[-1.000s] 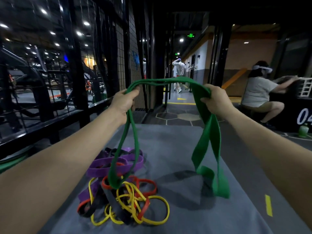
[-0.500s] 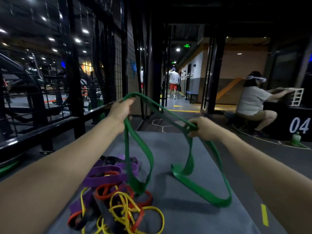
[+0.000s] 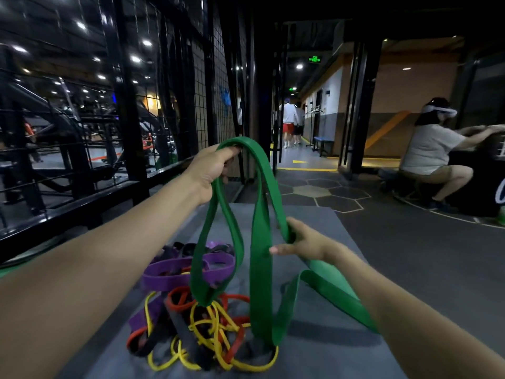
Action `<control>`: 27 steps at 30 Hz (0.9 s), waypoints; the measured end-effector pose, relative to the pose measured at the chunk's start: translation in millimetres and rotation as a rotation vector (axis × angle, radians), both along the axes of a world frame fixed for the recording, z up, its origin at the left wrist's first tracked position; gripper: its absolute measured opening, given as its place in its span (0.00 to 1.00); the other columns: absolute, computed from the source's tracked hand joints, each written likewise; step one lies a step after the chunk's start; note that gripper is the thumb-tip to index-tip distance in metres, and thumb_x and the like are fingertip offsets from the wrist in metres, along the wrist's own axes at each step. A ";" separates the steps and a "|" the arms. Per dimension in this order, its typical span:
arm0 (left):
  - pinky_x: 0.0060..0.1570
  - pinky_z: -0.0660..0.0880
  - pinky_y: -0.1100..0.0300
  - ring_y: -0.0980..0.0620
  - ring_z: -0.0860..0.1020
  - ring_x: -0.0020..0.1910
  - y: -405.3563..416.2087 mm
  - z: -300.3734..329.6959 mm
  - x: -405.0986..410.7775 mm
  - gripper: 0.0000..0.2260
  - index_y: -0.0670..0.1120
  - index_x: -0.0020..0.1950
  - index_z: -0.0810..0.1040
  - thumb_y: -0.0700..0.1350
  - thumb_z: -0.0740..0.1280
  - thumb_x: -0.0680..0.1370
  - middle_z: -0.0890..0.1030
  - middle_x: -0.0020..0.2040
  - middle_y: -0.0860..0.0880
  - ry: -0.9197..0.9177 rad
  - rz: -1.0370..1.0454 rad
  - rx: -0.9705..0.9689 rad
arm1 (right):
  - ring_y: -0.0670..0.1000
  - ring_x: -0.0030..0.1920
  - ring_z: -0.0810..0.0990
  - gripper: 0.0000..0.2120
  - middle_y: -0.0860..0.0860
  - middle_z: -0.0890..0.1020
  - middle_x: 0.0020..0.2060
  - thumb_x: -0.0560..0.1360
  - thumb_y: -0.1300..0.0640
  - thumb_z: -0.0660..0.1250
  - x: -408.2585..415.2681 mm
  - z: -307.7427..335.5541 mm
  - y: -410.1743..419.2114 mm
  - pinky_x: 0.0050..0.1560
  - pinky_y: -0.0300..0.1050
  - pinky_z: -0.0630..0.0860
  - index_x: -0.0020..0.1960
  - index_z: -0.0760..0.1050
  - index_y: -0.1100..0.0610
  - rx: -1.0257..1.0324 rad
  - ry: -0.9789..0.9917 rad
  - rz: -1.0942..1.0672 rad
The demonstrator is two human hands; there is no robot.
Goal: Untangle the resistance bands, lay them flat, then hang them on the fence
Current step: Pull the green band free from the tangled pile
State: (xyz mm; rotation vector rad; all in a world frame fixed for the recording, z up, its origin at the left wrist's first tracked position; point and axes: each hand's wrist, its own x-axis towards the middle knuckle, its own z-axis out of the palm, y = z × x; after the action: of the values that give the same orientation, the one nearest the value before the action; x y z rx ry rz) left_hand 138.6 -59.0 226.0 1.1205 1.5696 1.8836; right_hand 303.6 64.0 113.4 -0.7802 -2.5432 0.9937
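While the left hand (image 3: pixel 211 166) is holding the top bend of the green band (image 3: pixel 259 242) high and forward, its fingers are curling over the strap and gripping it, and the right hand (image 3: pixel 303 242) is sitting lower and nearer the body, closing round a second stretch of the same band with the thumb sticking out toward the left. Between the two hands the band is running as a steep slope, so its long axis is hanging mostly up and down, not flat.

From the left hand one narrow loop is dropping straight onto the tangled pile (image 3: pixel 196 324) of purple, red, yellow and dark bands, and its bottom bend is touching, possibly threading under, the red and yellow strands; whether it is actually caught there cannot be told. A second, wider loop is hanging just to the right, its lower end resting at the pile's right edge, and a third run is trailing from the right hand across the grey mat (image 3: pixel 314 359).

That left loop is the relation that matters. It is lying below and slightly nearer than the left hand, so that hand is the one placed to lift it clear, probably up and to the right, away from the pile. The black fence (image 3: pixel 123 149) is standing along the left side, closer to the left arm, well apart from the band for now.
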 end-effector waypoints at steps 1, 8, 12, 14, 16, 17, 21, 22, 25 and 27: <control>0.31 0.61 0.60 0.55 0.64 0.31 0.0 1.5 2.1 0.07 0.49 0.39 0.75 0.43 0.64 0.78 0.69 0.34 0.51 0.017 0.004 -0.009 | 0.49 0.62 0.73 0.36 0.47 0.74 0.61 0.63 0.46 0.77 -8.1 -7.2 -7.5 0.69 0.47 0.65 0.65 0.66 0.56 -0.071 0.013 0.040; 0.31 0.64 0.62 0.54 0.67 0.34 -1.1 -0.9 -1.9 0.05 0.49 0.41 0.76 0.45 0.66 0.76 0.71 0.37 0.51 0.058 0.123 -0.066 | 0.44 0.53 0.79 0.28 0.42 0.79 0.51 0.66 0.59 0.76 -29.5 -36.7 -28.8 0.60 0.41 0.75 0.61 0.68 0.51 -0.288 0.158 0.111; 0.32 0.64 0.62 0.56 0.68 0.34 -2.6 -6.5 0.9 0.03 0.49 0.43 0.76 0.44 0.66 0.77 0.72 0.36 0.52 0.072 0.103 -0.061 | 0.46 0.53 0.81 0.24 0.47 0.82 0.53 0.64 0.51 0.77 -41.4 -43.9 -35.1 0.61 0.44 0.75 0.57 0.73 0.52 -0.234 0.140 0.066; 0.32 0.64 0.62 0.56 0.68 0.35 -3.3 -6.3 1.8 0.03 0.49 0.43 0.76 0.44 0.66 0.77 0.72 0.37 0.52 0.059 0.095 -0.057 | 0.46 0.52 0.80 0.24 0.47 0.81 0.54 0.65 0.48 0.76 -48.2 -43.3 -41.6 0.58 0.40 0.75 0.58 0.74 0.53 -0.209 0.137 0.047; 0.33 0.64 0.62 0.56 0.68 0.36 -4.5 -5.8 0.3 0.03 0.49 0.43 0.76 0.44 0.66 0.76 0.73 0.38 0.52 0.062 0.099 -0.057 | 0.46 0.49 0.80 0.23 0.46 0.80 0.51 0.66 0.47 0.75 -52.4 -42.5 -45.5 0.51 0.35 0.75 0.57 0.72 0.51 -0.193 0.132 0.029; 0.33 0.64 0.62 0.56 0.69 0.37 -5.2 -6.0 -1.1 0.03 0.49 0.43 0.76 0.44 0.66 0.76 0.74 0.39 0.52 0.074 0.108 -0.061 | 0.46 0.48 0.80 0.21 0.45 0.80 0.49 0.67 0.47 0.75 -54.6 -43.0 -45.7 0.48 0.33 0.75 0.55 0.71 0.51 -0.188 0.124 0.017; 0.33 0.65 0.61 0.54 0.69 0.38 -6.7 -9.7 -9.7 0.05 0.47 0.50 0.77 0.45 0.67 0.75 0.74 0.40 0.51 0.076 0.138 -0.070 | 0.50 0.50 0.81 0.21 0.49 0.81 0.53 0.68 0.49 0.74 -55.7 -46.3 -42.3 0.55 0.44 0.78 0.57 0.73 0.54 -0.106 0.126 -0.065; 0.33 0.64 0.61 0.54 0.69 0.37 -7.1 -10.0 -11.6 0.07 0.47 0.52 0.77 0.45 0.68 0.75 0.74 0.40 0.51 0.061 0.151 -0.070 | 0.51 0.51 0.81 0.21 0.51 0.81 0.55 0.69 0.51 0.74 -55.0 -46.6 -41.5 0.56 0.45 0.78 0.58 0.73 0.55 -0.112 0.137 -0.083; 0.32 0.65 0.61 0.54 0.68 0.36 -8.1 -11.9 -14.1 0.07 0.47 0.52 0.77 0.46 0.67 0.75 0.73 0.39 0.51 -0.024 0.180 -0.061 | 0.50 0.48 0.79 0.19 0.54 0.80 0.55 0.71 0.55 0.72 -51.1 -44.4 -43.0 0.56 0.43 0.77 0.59 0.73 0.58 -0.115 0.169 -0.105; 0.32 0.65 0.62 0.54 0.68 0.37 -8.5 -15.1 -15.1 0.06 0.48 0.52 0.77 0.46 0.67 0.76 0.73 0.39 0.50 -0.048 0.186 -0.063 | 0.48 0.47 0.78 0.18 0.55 0.80 0.56 0.72 0.55 0.71 -49.3 -44.1 -42.9 0.52 0.39 0.76 0.60 0.73 0.59 -0.080 0.156 -0.099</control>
State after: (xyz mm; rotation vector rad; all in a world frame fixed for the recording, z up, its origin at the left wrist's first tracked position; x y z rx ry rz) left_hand 123.5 -67.5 211.0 0.9234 1.7452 1.9479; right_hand 254.2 21.2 69.2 -0.8084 -2.3224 1.0856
